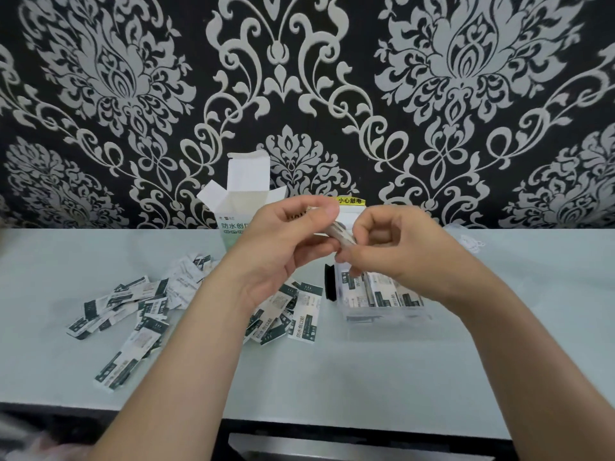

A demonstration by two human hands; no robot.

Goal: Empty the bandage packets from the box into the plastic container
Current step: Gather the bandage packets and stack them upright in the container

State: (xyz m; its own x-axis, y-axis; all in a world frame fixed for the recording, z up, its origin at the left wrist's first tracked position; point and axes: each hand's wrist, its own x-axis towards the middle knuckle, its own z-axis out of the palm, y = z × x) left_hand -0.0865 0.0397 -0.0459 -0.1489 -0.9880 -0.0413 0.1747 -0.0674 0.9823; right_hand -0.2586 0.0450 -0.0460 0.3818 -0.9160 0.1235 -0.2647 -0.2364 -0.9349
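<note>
Your left hand [283,241] and right hand [396,251] both pinch a thin stack of paper bandage packets [342,236], held at 12 o'clock above the clear rectangular plastic container [386,314]. If your grip is uneven, the slick stack may fan out and join the flat glossy packets [133,311] strewn at 9 o'clock on the pale smooth counter [332,377]. The opened white-and-green cardboard box [239,207] stands at 11 o'clock.

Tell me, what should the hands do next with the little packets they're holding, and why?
Probably lower the small stack of paper bandage packets into the clear plastic container. The left hand and right hand pinch it just above that container in this view. The container already holds some packets, while many loose packets lie on the pale table.
</note>
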